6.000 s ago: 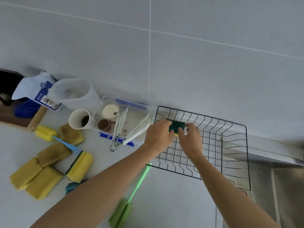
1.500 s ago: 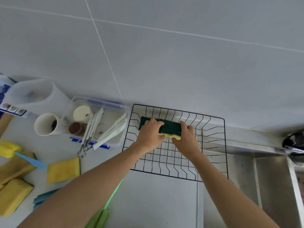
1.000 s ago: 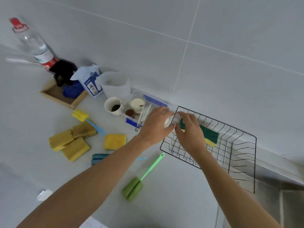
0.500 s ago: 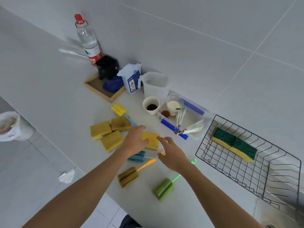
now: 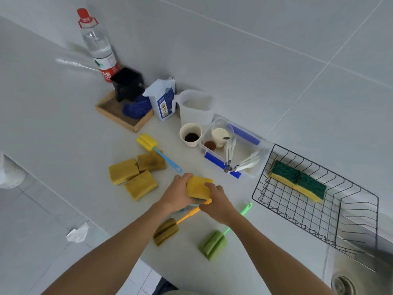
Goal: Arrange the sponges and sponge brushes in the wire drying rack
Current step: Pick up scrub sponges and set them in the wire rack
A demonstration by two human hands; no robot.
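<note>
The black wire drying rack (image 5: 265,188) stands at the right, with two green-and-yellow sponges (image 5: 297,183) lying end to end along its far side. My left hand (image 5: 177,194) and my right hand (image 5: 219,203) both grip a yellow sponge (image 5: 198,187) at the counter's middle. Three darker yellow sponges (image 5: 136,174) lie to the left. A yellow-headed brush with a blue handle (image 5: 156,150) lies behind them. An orange-handled sponge brush (image 5: 170,229) and a green sponge brush (image 5: 217,240) lie near the front edge, with a blue item partly hidden under my left hand.
A clear plastic box (image 5: 234,154) holding tongs and small cups sits left of the rack. Behind are a paper cup (image 5: 190,135), a white jug (image 5: 196,107), a bag (image 5: 162,99), a wooden tray (image 5: 123,111) and a water bottle (image 5: 97,43). A steel sink (image 5: 350,271) lies right.
Both hands left the two sponges in the rack, swung left across the counter and closed on the loose yellow sponge. My view turned left with them.
</note>
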